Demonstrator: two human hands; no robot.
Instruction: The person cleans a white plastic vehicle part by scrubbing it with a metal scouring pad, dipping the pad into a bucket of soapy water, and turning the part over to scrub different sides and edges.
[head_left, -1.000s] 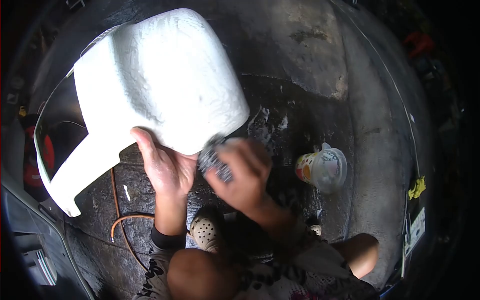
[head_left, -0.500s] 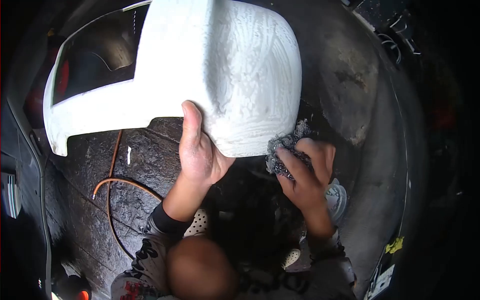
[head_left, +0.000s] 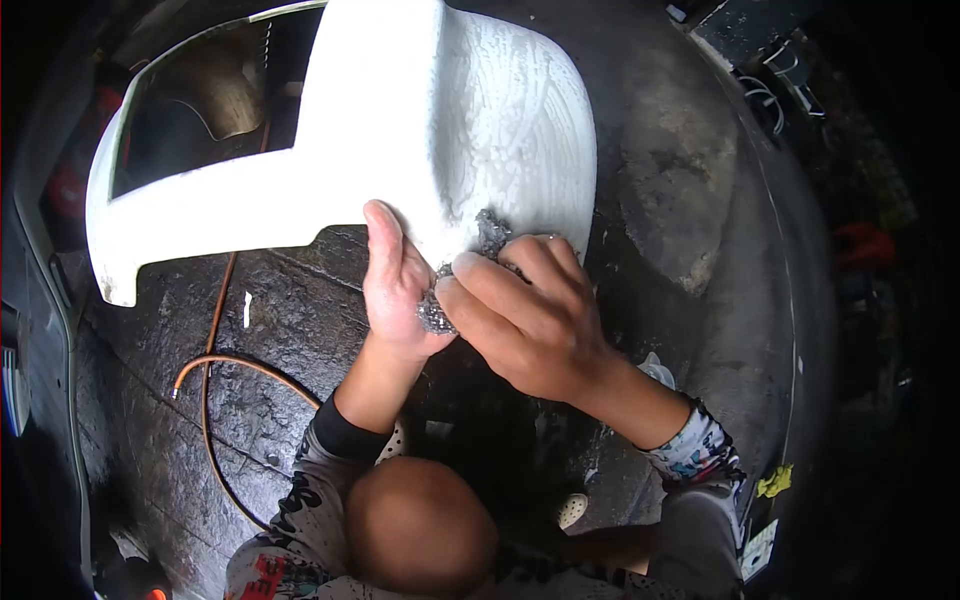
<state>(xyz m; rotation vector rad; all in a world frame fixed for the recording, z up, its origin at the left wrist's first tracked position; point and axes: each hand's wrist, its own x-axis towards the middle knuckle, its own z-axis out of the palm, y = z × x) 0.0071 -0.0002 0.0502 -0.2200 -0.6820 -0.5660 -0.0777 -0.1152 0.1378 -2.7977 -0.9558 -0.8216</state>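
A large white shell panel (head_left: 370, 120) with a rectangular opening at its left fills the upper part of the view. Wet, streaky film covers its curved right side. My left hand (head_left: 400, 290) grips the lower edge, thumb on the front face, fingers hidden behind. A grey scouring wad of metallic mesh (head_left: 492, 232) is pressed to the panel's lower edge by my right hand (head_left: 535, 315), whose bent fingers wrap over it. The wad's left end lies close against my left palm.
An orange-brown hose (head_left: 212, 390) curls on the wet dark floor at the lower left. A clear container (head_left: 657, 370) stands partly hidden behind my right forearm. A yellow scrap (head_left: 774, 481) lies at the lower right, and a red object (head_left: 862, 245) is further right.
My right hand has moved left and slightly up along the panel's lower edge with the wad, from the right corner to beside my left hand. The panel has shifted slightly.
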